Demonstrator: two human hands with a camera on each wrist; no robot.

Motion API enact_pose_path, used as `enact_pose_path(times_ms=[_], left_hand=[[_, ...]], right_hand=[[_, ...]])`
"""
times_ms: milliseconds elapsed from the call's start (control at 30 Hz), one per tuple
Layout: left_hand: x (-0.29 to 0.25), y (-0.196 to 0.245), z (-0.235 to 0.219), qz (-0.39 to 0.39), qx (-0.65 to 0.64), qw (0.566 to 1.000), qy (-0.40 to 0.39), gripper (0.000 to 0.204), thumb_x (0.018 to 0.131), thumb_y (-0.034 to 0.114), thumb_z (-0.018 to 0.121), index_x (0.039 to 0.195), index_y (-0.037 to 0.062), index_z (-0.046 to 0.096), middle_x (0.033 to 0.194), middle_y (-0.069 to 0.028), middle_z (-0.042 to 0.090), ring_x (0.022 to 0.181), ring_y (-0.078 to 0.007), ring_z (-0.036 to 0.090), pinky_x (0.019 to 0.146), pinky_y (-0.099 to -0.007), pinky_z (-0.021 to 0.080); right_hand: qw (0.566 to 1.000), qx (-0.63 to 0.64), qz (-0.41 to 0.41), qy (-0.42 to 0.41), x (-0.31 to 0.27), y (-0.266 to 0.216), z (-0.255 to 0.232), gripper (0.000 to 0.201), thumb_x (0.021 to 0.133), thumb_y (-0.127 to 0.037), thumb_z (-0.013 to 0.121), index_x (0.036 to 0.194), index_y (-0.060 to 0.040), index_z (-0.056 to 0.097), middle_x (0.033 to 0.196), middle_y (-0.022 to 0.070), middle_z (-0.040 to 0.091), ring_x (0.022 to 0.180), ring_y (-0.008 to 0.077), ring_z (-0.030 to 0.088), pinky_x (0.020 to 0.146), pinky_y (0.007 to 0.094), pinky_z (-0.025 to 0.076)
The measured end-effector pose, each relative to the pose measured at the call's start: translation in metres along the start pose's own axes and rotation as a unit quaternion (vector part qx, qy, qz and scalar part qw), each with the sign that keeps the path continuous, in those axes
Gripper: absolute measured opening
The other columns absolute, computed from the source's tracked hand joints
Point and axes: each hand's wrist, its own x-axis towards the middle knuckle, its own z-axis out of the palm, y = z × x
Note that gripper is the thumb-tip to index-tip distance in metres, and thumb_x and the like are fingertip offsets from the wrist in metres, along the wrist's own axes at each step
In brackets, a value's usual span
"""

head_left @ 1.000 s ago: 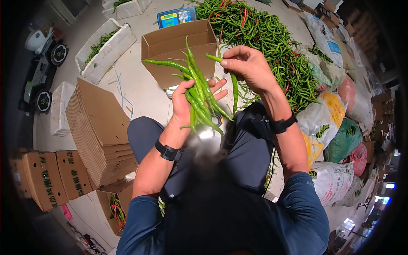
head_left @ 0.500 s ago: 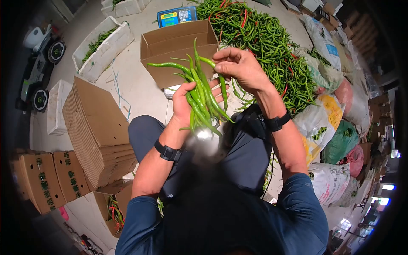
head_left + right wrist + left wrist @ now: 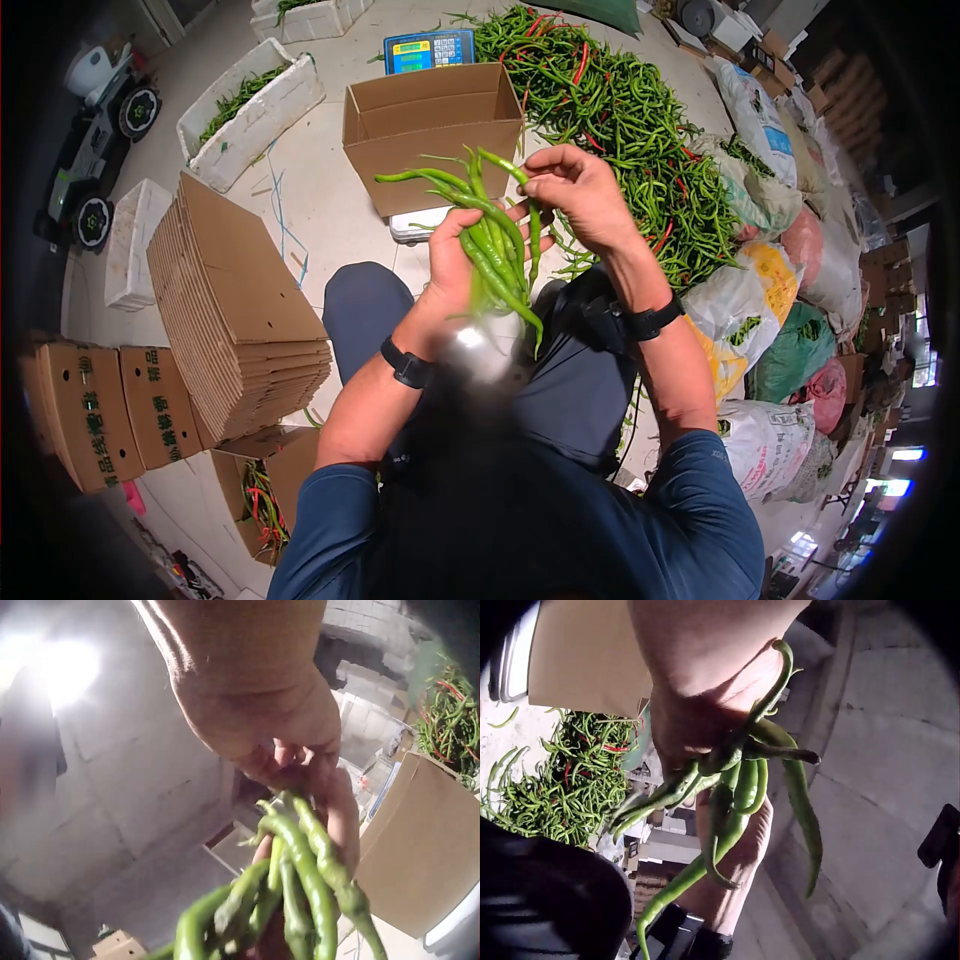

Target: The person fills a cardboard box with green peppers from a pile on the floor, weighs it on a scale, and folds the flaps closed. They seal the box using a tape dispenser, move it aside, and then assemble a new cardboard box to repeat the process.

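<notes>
Left hand (image 3: 455, 262) grips a bunch of long green chili peppers (image 3: 490, 240); right hand (image 3: 580, 195) pinches their stem ends. Only the head view shows the open brown cardboard box (image 3: 430, 135) beyond.

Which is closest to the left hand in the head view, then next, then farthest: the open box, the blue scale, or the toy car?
From the left hand:
1. Open box, just ahead of it.
2. Blue scale, behind the box.
3. Toy car, far off at the left edge.

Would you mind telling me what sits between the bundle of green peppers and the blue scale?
The open cardboard box sits between the bundle of green peppers and the blue scale, as the head view shows.
</notes>
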Motion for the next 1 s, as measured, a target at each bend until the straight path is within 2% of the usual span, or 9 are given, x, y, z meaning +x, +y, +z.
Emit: enact_pose_path(times_ms=[67,167,367,433,600,733,900,967,1000], left_hand=[[-0.003,-0.002,0.010,0.005,0.051,0.996,0.068,0.032,0.086,0.028,0.051,0.104,0.0049,0.065,0.094,-0.0115,0.070,0.088,-0.0304,0.067,0.097,-0.0504,0.050],[0.000,-0.004,-0.011,0.037,0.034,0.992,0.115,0.032,0.087,0.027,0.050,0.105,0.0047,0.065,0.097,-0.0128,0.069,0.090,-0.0293,0.067,0.086,-0.0478,0.054],[-0.016,0.001,-0.004,0.072,0.098,0.990,0.074,0.036,0.088,0.030,0.049,0.110,0.0047,0.063,0.104,-0.0152,0.068,0.091,-0.0297,0.066,0.083,-0.0462,0.055],[-0.016,-0.002,0.014,0.095,0.078,0.973,0.197,0.036,0.089,0.031,0.048,0.109,0.0054,0.063,0.104,-0.0155,0.068,0.092,-0.0297,0.067,0.083,-0.0481,0.056],[-0.017,0.008,0.017,0.153,0.053,0.970,0.182,0.060,0.090,0.071,0.049,0.101,0.0140,0.061,0.104,-0.0105,0.066,0.095,-0.0274,0.066,0.087,-0.0498,0.054],[-0.015,0.014,0.022,0.215,0.080,0.954,0.193,0.069,0.079,0.079,0.052,0.103,0.0147,0.060,0.106,-0.0070,0.064,0.102,-0.0245,0.063,0.095,-0.0527,0.050],[-0.004,0.047,0.024,0.254,0.120,0.953,0.110,0.060,0.082,0.069,0.061,0.103,0.0138,0.064,0.105,-0.0076,0.067,0.105,-0.0234,0.064,0.101,-0.0508,0.047],[0.006,0.064,0.029,0.250,0.083,0.955,0.134,0.045,0.089,0.056,0.064,0.106,0.0148,0.061,0.106,-0.0076,0.067,0.105,-0.0219,0.064,0.099,-0.0524,0.049],[0.010,0.074,0.032,0.239,0.088,0.961,0.108,0.024,0.094,0.033,0.064,0.108,0.0134,0.062,0.107,-0.0084,0.068,0.104,-0.0224,0.066,0.098,-0.0510,0.050]], right_hand=[[0.992,-0.114,-0.038,0.039,-0.003,0.009,0.018,0.026,0.085,0.000,0.066,0.110,0.0041,0.059,0.097,0.0107,0.068,0.086,0.0172,0.067,0.073,0.0287,0.054],[0.953,-0.268,-0.119,0.078,-0.014,0.023,0.041,0.025,0.087,-0.004,0.063,0.110,0.0056,0.062,0.097,0.0112,0.068,0.089,0.0152,0.065,0.082,0.0288,0.053],[0.991,-0.126,-0.022,0.030,-0.016,0.029,0.030,0.022,0.091,-0.001,0.057,0.112,0.0061,0.061,0.100,0.0119,0.068,0.091,0.0160,0.065,0.077,0.0292,0.055],[0.991,-0.111,-0.051,0.049,-0.013,0.033,0.022,0.023,0.090,-0.001,0.056,0.111,0.0083,0.062,0.099,0.0135,0.069,0.086,0.0166,0.066,0.072,0.0298,0.057],[0.995,-0.089,-0.012,0.041,-0.018,0.044,-0.006,0.024,0.091,-0.008,0.062,0.110,0.0065,0.062,0.091,0.0098,0.068,0.084,0.0145,0.067,0.065,0.0274,0.054],[0.997,-0.061,0.040,0.037,-0.025,0.062,-0.025,0.023,0.091,-0.011,0.064,0.107,0.0062,0.062,0.089,0.0092,0.067,0.078,0.0143,0.067,0.061,0.0265,0.053],[0.995,-0.055,0.078,0.020,-0.026,0.079,-0.045,0.023,0.091,-0.011,0.063,0.107,0.0059,0.062,0.088,0.0078,0.067,0.077,0.0134,0.066,0.061,0.0265,0.052],[0.995,-0.055,0.081,0.017,-0.027,0.077,-0.046,0.023,0.091,-0.011,0.063,0.107,0.0058,0.062,0.087,0.0074,0.067,0.077,0.0126,0.066,0.062,0.0264,0.052],[0.993,-0.083,0.079,0.009,-0.027,0.076,-0.045,0.024,0.091,-0.012,0.063,0.107,0.0059,0.062,0.087,0.0070,0.067,0.076,0.0121,0.065,0.064,0.0266,0.052]])
